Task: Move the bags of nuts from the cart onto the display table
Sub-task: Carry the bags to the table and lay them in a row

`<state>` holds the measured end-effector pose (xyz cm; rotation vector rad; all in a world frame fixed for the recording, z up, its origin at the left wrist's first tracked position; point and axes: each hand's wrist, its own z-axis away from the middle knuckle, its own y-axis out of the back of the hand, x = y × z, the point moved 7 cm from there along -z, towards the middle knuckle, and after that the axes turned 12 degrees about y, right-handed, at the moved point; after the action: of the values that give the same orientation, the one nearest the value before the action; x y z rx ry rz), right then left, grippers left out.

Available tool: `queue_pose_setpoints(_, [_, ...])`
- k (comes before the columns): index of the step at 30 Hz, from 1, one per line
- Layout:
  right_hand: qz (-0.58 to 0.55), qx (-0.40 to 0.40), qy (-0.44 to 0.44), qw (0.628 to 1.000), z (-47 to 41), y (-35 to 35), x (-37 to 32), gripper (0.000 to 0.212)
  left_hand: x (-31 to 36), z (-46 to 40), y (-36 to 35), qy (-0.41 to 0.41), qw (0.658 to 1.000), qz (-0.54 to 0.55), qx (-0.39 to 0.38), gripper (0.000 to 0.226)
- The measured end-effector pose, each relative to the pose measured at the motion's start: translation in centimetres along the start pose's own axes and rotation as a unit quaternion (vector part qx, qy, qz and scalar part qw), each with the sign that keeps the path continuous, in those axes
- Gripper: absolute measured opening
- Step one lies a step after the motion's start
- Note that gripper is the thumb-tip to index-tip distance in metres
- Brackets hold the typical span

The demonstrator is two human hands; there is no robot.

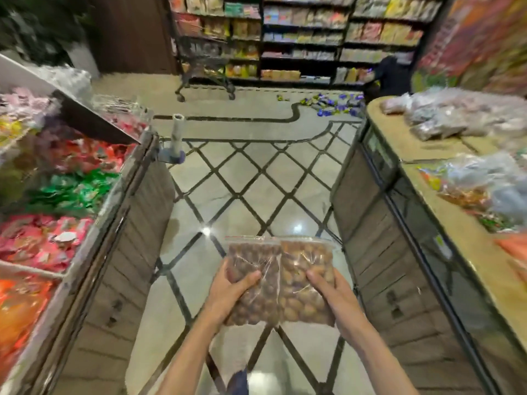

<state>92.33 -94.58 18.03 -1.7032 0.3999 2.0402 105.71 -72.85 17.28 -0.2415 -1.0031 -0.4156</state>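
two bags of nuts (279, 280) i'm gripping upright, left hand (231, 292) and right hand (332, 295) fingers curled round each; display table (445, 195) is lying nearer my right.

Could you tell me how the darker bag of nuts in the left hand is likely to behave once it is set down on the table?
The darker bag looks packed full with round nuts, so it probably stays fairly firm, sagging little. Its clear plastic looks glossy, so it may slide in the left hand. Lying flat, it should settle without rolling, much like the bags already on the display table.
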Motion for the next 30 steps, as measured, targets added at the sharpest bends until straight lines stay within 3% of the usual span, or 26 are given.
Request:
queue_pose_setpoints(7, [-0.028, 0.072, 0.004, 0.997, -11.8, 3.7, -1.5, 0.046, 8.3, -13.1, -5.8, -0.01, 0.996, -0.053, -0.073, 0.05])
queue_pose_setpoints(10, [-0.039, 0.083, 0.005, 0.996, -18.1, 5.9, -1.4, 0.058, 11.1, -19.3, -8.7, -0.001, 0.993, -0.061, -0.102, 0.053])
queue_pose_setpoints(14, [-0.033, 0.087, 0.025, 0.995, -28.0, 9.3, -3.2, 0.032, 15.8, -28.5, -13.0, -0.003, 0.991, -0.075, -0.107, 0.066])
queue_pose_setpoints(16, [-0.039, 0.091, 0.025, 0.995, -31.6, 10.4, -4.5, 0.032, 17.9, -31.6, -14.6, 0.0, 0.991, -0.083, -0.107, 0.07])
queue_pose_setpoints(19, [-0.043, 0.098, 0.026, 0.994, -38.3, 13.0, -7.0, 0.047, 21.8, -37.4, -17.9, 0.0, 0.99, -0.089, -0.107, 0.069])
queue_pose_setpoints(22, [-0.04, 0.098, 0.036, 0.994, -44.5, 15.4, -9.2, 0.04, 26.0, -42.4, -21.3, -0.01, 0.988, -0.087, -0.123, 0.055])
queue_pose_setpoints(25, [-0.04, 0.112, 0.027, 0.993, -50.1, 17.9, -10.2, 0.046, 29.6, -47.4, -24.3, -0.024, 0.987, -0.1, -0.128, 0.043])
queue_pose_setpoints(30, [-0.02, 0.162, 0.027, 0.986, -59.2, 22.0, -11.4, 0.039, 34.5, -56.9, -29.7, -0.026, 0.98, -0.107, -0.168, 0.048])
